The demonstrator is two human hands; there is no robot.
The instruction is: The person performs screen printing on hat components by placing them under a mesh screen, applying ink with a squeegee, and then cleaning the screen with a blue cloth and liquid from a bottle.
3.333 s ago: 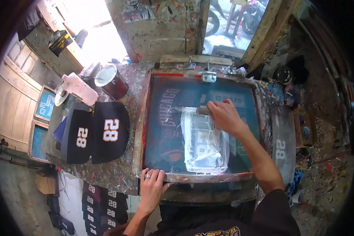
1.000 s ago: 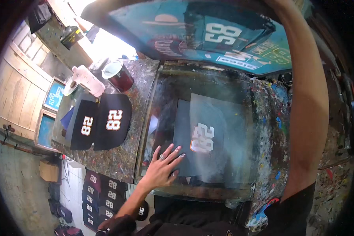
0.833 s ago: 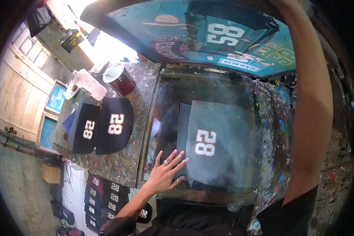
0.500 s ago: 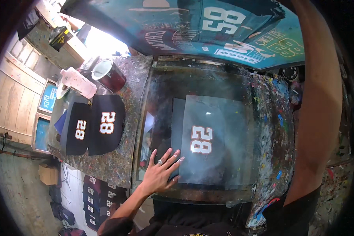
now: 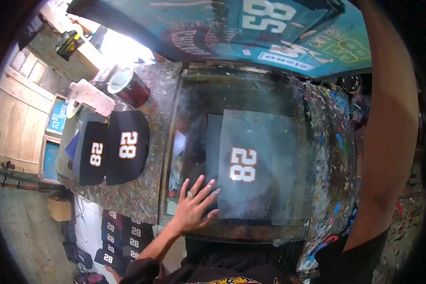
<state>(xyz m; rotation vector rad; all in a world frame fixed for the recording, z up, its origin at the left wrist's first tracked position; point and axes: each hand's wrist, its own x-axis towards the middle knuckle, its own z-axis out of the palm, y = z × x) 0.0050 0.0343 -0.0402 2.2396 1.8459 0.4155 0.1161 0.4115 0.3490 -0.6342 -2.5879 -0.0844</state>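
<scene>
My left hand lies open, fingers spread, on the glass printing bed, beside a dark fabric panel under a translucent sheet. On the panel shows a white number print with an orange outline. My right arm rises past the top edge, so that hand is out of sight. A blue stencilled screen stands tilted up behind the bed. On the paint-stained bench to the left lie two printed dark pieces.
A red paint can and a pale pink bottle stand at the back left. Small screens lean at far left. Printed pieces lie lower left, with another person's hand at them. A cardboard box sits nearby.
The screen has swung up from the bed, uncovering the printed panel. My left hand moved from the frame onto the glass; my right hand left view. Another person's hand appeared lower left.
</scene>
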